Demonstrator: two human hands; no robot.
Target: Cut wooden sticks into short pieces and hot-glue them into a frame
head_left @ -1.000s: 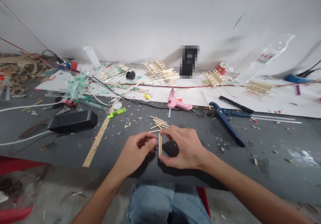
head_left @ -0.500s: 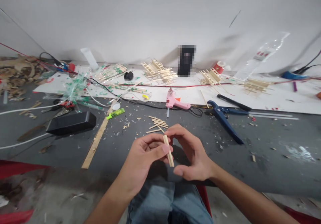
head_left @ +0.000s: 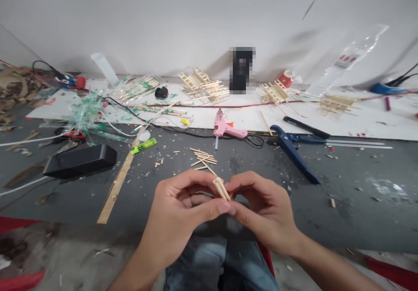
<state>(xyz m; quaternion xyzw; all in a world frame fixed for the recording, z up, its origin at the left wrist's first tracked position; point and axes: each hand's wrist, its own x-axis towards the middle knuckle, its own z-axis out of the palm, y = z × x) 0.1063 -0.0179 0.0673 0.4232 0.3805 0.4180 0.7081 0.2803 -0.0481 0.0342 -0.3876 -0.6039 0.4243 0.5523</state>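
Observation:
A small bundle of short wooden sticks point(head_left: 222, 188) is pinched between my two hands above the near edge of the grey table. My left hand point(head_left: 186, 204) closes on it from the left, thumb across its lower end. From the right, my right hand point(head_left: 264, 208) grips the same bundle, its thumb tip against the left thumb. The fingertips hide part of the sticks. Just beyond my hands lies a loose pile of short sticks point(head_left: 205, 157). A pink glue gun point(head_left: 225, 128) rests farther back.
Blue-handled cutters point(head_left: 294, 154) and a black-handled knife point(head_left: 306, 128) lie to the right. On the left are a black box point(head_left: 81, 160), a flat wooden strip point(head_left: 116, 191) and a yellow-green highlighter point(head_left: 143, 146). Small stick-built models point(head_left: 204, 86) stand along the back.
My right hand has closed in onto the sticks, its thumb now meeting the left one. The bundle has tipped and looks shorter. The view has shifted slightly.

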